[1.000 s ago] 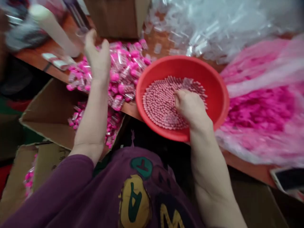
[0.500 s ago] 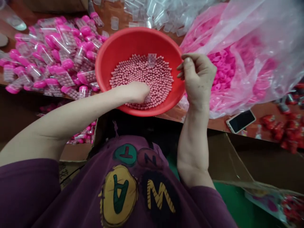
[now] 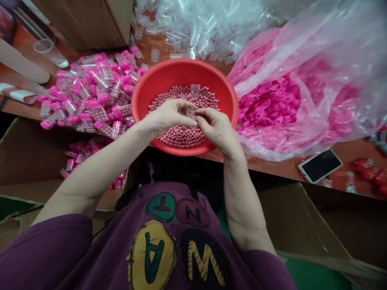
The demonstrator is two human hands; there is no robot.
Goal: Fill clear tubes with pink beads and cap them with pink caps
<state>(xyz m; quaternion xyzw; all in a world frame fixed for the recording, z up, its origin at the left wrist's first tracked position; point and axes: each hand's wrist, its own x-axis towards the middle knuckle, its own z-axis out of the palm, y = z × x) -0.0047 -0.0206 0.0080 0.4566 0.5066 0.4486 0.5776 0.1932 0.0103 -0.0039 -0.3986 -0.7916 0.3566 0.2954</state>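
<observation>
Head view: left hand [image 3: 169, 117] and right hand [image 3: 217, 129] together pinching one clear vial [image 3: 190, 112] over red bowl [image 3: 145, 90] of pink beads [image 3: 181, 137], tabletop near edge. Filled capped vials [image 3: 90, 96] heaped left; empty vials [image 3: 196, 24] plentiful at far edge, so seemingly much remains.

A red bowl [image 3: 142, 94] at frame centre holds dusty-pink beads [image 3: 181, 137]. Hot-pink caps [image 3: 269, 102] fill the clear bag [image 3: 332, 60] at right; the sleeve [image 3: 45, 257] is purple.

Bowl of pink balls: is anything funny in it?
One clear tube lies loose on the balls at the far side of the bowl, the only non-ball there. Left hand and right hand pinch a second tube.
</observation>
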